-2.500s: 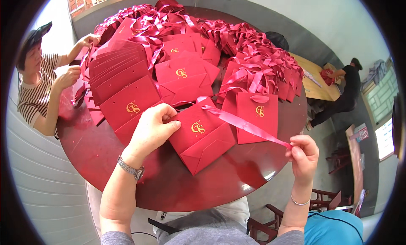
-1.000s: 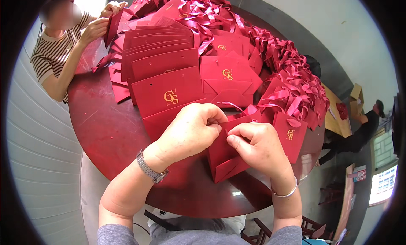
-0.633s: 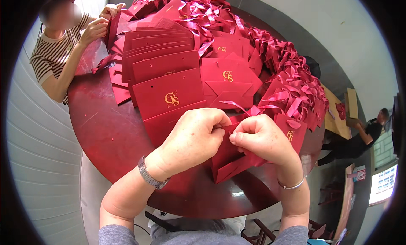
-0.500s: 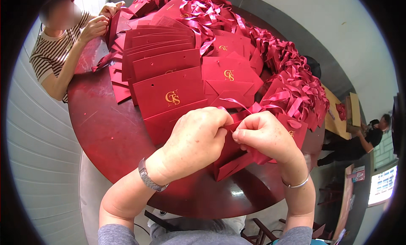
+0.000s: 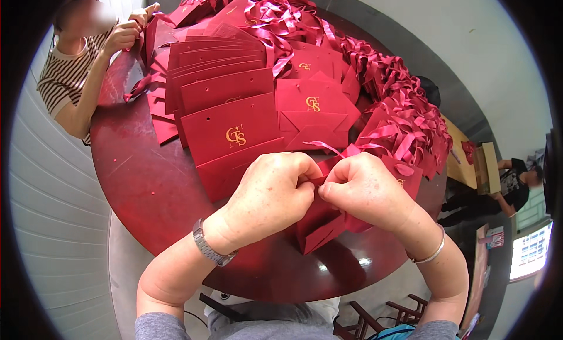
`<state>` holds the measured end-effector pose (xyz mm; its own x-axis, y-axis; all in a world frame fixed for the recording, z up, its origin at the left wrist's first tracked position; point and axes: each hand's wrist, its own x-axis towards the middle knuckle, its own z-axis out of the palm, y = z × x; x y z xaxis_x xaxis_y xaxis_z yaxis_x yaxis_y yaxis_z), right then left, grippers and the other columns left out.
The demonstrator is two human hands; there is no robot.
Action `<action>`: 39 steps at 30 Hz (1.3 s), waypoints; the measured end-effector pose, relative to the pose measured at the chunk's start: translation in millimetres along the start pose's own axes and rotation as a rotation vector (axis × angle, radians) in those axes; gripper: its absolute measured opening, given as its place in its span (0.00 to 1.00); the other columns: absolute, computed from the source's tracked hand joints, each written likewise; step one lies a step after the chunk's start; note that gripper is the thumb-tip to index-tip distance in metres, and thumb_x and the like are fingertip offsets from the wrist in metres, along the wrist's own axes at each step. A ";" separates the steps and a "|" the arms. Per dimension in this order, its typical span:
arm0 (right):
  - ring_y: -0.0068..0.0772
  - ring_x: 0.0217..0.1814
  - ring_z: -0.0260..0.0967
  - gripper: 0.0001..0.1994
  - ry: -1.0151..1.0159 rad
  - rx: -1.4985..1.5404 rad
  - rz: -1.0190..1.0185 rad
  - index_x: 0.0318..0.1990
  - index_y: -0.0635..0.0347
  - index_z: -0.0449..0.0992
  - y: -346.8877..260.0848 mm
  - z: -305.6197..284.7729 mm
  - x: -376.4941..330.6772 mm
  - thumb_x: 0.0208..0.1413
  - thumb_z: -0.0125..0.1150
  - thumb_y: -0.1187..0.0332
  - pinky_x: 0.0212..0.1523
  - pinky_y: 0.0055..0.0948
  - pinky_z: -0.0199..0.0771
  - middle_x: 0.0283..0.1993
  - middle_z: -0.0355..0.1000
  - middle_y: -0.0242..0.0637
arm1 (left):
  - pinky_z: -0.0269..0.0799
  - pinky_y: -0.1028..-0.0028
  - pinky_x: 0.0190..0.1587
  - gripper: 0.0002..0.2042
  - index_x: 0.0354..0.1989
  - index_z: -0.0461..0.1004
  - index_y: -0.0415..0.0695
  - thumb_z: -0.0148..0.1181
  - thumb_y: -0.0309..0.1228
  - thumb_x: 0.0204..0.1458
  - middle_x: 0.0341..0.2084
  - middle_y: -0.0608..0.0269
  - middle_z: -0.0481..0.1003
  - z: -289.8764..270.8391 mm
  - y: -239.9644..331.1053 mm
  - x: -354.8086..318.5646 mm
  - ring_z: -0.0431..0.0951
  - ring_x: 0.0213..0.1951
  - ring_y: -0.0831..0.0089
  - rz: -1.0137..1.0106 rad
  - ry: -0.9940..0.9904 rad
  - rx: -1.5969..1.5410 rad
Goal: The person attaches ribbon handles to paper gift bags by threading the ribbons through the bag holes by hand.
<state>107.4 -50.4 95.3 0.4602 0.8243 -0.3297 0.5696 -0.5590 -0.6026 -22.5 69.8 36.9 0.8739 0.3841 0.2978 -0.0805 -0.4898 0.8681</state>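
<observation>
A small red paper gift bag (image 5: 321, 233) stands tilted at the near side of the round table, between my hands. My left hand (image 5: 275, 190) is closed, its thumb and forefinger pinching the bag's top edge. Right beside it my right hand (image 5: 366, 184) is also closed, fingertips pinched at the same edge; what sits between them is too small to make out. A loop of shiny pink-red ribbon (image 5: 326, 147) rises behind the knuckles. Just beyond my left hand lies an overlapping row of flat red bags (image 5: 229, 120) with gold emblems and punched holes.
The dark red round table (image 5: 141, 193) carries a bag lying flat (image 5: 314, 108) and a large heap of ribboned bags (image 5: 404, 126) at the right. Across at the far left a person in a striped shirt (image 5: 73, 88) handles a bag. Another person holds a box (image 5: 488, 167) at far right.
My right forearm has swung outward to the right, while both hands stay pinched at the bag's edge. The person at far right has shifted, now with the box in front.
</observation>
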 end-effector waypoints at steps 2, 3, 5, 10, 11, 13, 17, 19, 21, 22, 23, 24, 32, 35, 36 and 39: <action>0.20 0.22 0.69 0.10 0.033 -0.046 -0.006 0.25 0.70 0.79 -3.0 -0.5 -1.9 0.48 0.60 0.70 0.24 0.26 0.69 0.19 0.73 0.35 | 0.75 0.69 0.35 0.08 0.33 0.78 0.34 0.56 0.18 0.43 0.27 0.50 0.79 1.9 2.4 1.9 0.81 0.31 0.63 -0.007 -0.005 0.035; 0.20 0.21 0.68 0.10 0.040 -0.084 -0.025 0.25 0.70 0.79 -3.5 -0.6 -1.4 0.48 0.59 0.69 0.23 0.27 0.68 0.18 0.72 0.37 | 0.75 0.69 0.35 0.08 0.33 0.78 0.34 0.56 0.18 0.43 0.27 0.50 0.79 3.0 3.1 1.5 0.81 0.31 0.63 0.004 -0.014 0.032; 0.20 0.20 0.67 0.11 0.065 -0.108 -0.078 0.26 0.68 0.80 3.3 -3.6 -3.3 0.46 0.58 0.67 0.22 0.29 0.66 0.16 0.69 0.41 | 0.75 0.70 0.36 0.08 0.33 0.78 0.35 0.56 0.19 0.44 0.27 0.50 0.79 10.6 3.6 2.8 0.81 0.31 0.63 0.074 0.014 0.090; 0.55 0.31 0.76 0.11 0.298 -0.299 -0.159 0.22 0.62 0.79 9.0 15.0 3.2 0.45 0.56 0.64 0.34 0.49 0.75 0.24 0.74 0.50 | 0.74 0.72 0.34 0.07 0.35 0.77 0.33 0.57 0.17 0.46 0.25 0.52 0.79 9.6 -4.0 -1.1 0.81 0.29 0.69 -0.004 0.052 -0.073; 0.55 0.33 0.76 0.10 0.293 -0.319 -0.164 0.25 0.62 0.78 5.3 12.3 -1.3 0.47 0.57 0.64 0.35 0.50 0.76 0.26 0.75 0.51 | 0.73 0.75 0.33 0.07 0.35 0.77 0.32 0.58 0.17 0.46 0.24 0.57 0.79 9.7 -5.4 -1.3 0.79 0.29 0.76 -0.062 0.055 -0.128; 0.55 0.34 0.76 0.10 0.454 -0.242 -0.267 0.33 0.62 0.76 16.4 19.7 -5.4 0.50 0.58 0.64 0.35 0.50 0.76 0.29 0.76 0.50 | 0.70 0.79 0.32 0.08 0.35 0.78 0.31 0.57 0.17 0.47 0.24 0.64 0.78 8.9 2.6 0.9 0.75 0.28 0.82 -0.135 0.006 -0.143; 0.54 0.34 0.76 0.12 0.397 -0.237 -0.307 0.33 0.64 0.74 32.2 21.2 -15.4 0.52 0.58 0.62 0.34 0.49 0.76 0.28 0.76 0.50 | 0.66 0.82 0.30 0.07 0.37 0.78 0.31 0.57 0.17 0.50 0.25 0.67 0.77 18.9 -4.9 1.9 0.72 0.28 0.85 -0.102 -0.031 -0.180; 0.53 0.33 0.76 0.11 0.435 -0.219 -0.376 0.32 0.64 0.74 41.3 25.1 -18.3 0.51 0.59 0.63 0.35 0.49 0.75 0.28 0.75 0.49 | 0.65 0.82 0.29 0.07 0.38 0.78 0.31 0.56 0.18 0.52 0.25 0.68 0.76 13.1 -3.5 3.1 0.71 0.27 0.86 -0.131 -0.077 -0.222; 0.53 0.33 0.76 0.11 0.467 -0.195 -0.388 0.32 0.63 0.74 47.0 27.2 -23.8 0.51 0.60 0.64 0.35 0.48 0.75 0.28 0.75 0.50 | 0.58 0.84 0.24 0.07 0.39 0.78 0.32 0.54 0.18 0.56 0.23 0.72 0.74 19.9 -5.2 4.5 0.67 0.24 0.89 -0.101 -0.072 -0.263; 0.53 0.33 0.76 0.11 0.489 -0.172 -0.420 0.32 0.64 0.74 47.3 29.9 -25.1 0.50 0.60 0.64 0.34 0.48 0.75 0.28 0.75 0.50 | 0.58 0.84 0.24 0.07 0.39 0.78 0.32 0.54 0.18 0.56 0.23 0.72 0.74 15.9 -3.7 4.1 0.67 0.24 0.89 -0.091 -0.090 -0.259; 0.52 0.33 0.76 0.10 0.511 -0.153 -0.450 0.32 0.64 0.74 48.6 31.9 -26.2 0.50 0.61 0.64 0.34 0.47 0.75 0.27 0.75 0.50 | 0.58 0.84 0.23 0.07 0.38 0.78 0.33 0.54 0.18 0.55 0.22 0.72 0.73 8.3 -0.8 5.1 0.67 0.23 0.89 -0.187 -0.150 -0.288; 0.53 0.32 0.76 0.11 0.525 -0.128 -0.461 0.31 0.65 0.73 49.3 35.8 -24.5 0.49 0.61 0.65 0.34 0.47 0.75 0.27 0.75 0.50 | 0.58 0.84 0.23 0.07 0.37 0.78 0.33 0.54 0.17 0.55 0.22 0.72 0.73 3.8 -2.1 6.9 0.66 0.22 0.89 -0.283 -0.210 -0.315; 0.51 0.31 0.76 0.11 0.550 -0.058 -0.570 0.30 0.67 0.72 48.1 48.7 -20.7 0.46 0.64 0.68 0.34 0.45 0.75 0.26 0.74 0.50 | 0.66 0.78 0.33 0.08 0.30 0.76 0.34 0.52 0.12 0.45 0.25 0.65 0.76 2.4 -15.9 11.6 0.72 0.28 0.79 0.160 -0.241 -0.001; 0.51 0.31 0.76 0.11 0.562 -0.042 -0.619 0.30 0.67 0.71 51.7 51.7 -14.9 0.46 0.64 0.68 0.33 0.44 0.75 0.25 0.73 0.49 | 0.68 0.76 0.38 0.10 0.30 0.75 0.33 0.50 0.11 0.41 0.27 0.63 0.75 -4.2 -13.5 11.6 0.73 0.32 0.76 0.089 -0.290 0.013; 0.50 0.30 0.76 0.11 0.559 -0.046 -0.646 0.30 0.67 0.71 53.0 52.7 -11.9 0.46 0.65 0.68 0.33 0.44 0.75 0.25 0.73 0.49 | 0.67 0.76 0.37 0.10 0.29 0.75 0.33 0.50 0.11 0.40 0.27 0.63 0.75 -3.9 -14.7 12.4 0.73 0.32 0.76 0.110 -0.296 0.079; 0.50 0.29 0.75 0.12 0.572 -0.013 -0.690 0.31 0.67 0.71 54.3 55.0 -10.0 0.47 0.65 0.67 0.31 0.44 0.75 0.24 0.73 0.47 | 0.66 0.76 0.36 0.09 0.27 0.71 0.34 0.49 0.10 0.38 0.25 0.64 0.72 -3.7 -16.9 11.6 0.72 0.31 0.75 0.088 -0.268 0.098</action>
<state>96.2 -84.0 25.9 0.2795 0.8085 0.5178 0.8513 0.0407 -0.5231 -12.7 85.5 27.1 0.9621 0.1234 0.2434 -0.1261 -0.5900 0.7975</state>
